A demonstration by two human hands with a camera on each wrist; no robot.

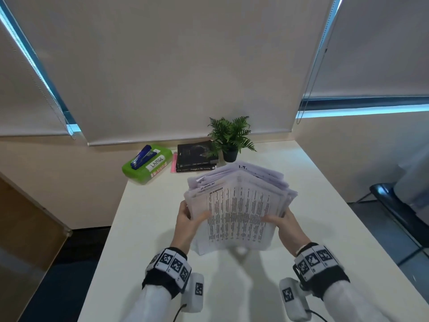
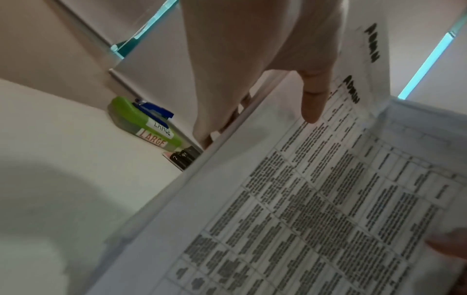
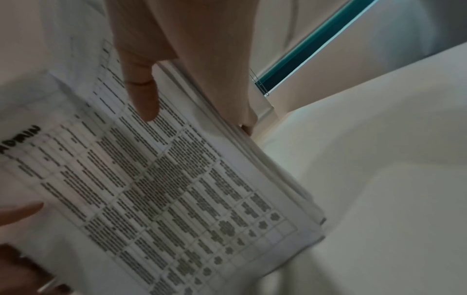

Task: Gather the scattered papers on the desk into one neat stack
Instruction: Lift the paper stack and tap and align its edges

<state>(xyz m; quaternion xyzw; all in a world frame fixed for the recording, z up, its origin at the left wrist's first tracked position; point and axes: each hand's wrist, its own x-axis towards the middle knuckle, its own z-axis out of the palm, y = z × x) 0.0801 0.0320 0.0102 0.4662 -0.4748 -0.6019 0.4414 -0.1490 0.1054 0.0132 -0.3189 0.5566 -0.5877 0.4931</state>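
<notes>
A thick bundle of printed papers [image 1: 239, 210] is held tilted above the white desk [image 1: 148, 205], its sheets fanned unevenly at the far edge. The top sheet carries a dense table of text [image 2: 316, 209] and the heading ADMIN [image 3: 20, 142]. My left hand [image 1: 188, 217] grips the bundle's left edge, thumb [image 2: 312, 99] on top and fingers beneath. My right hand [image 1: 283, 224] grips the right edge the same way, thumb [image 3: 144, 93] lying on the top sheet.
At the desk's back stand a green box [image 1: 146, 168] labelled LARGE with a blue stapler [image 1: 141, 156] on it, a stack of black books [image 1: 195, 156] and a small potted fern [image 1: 231, 140]. A dark chair [image 1: 399, 210] stands to the right.
</notes>
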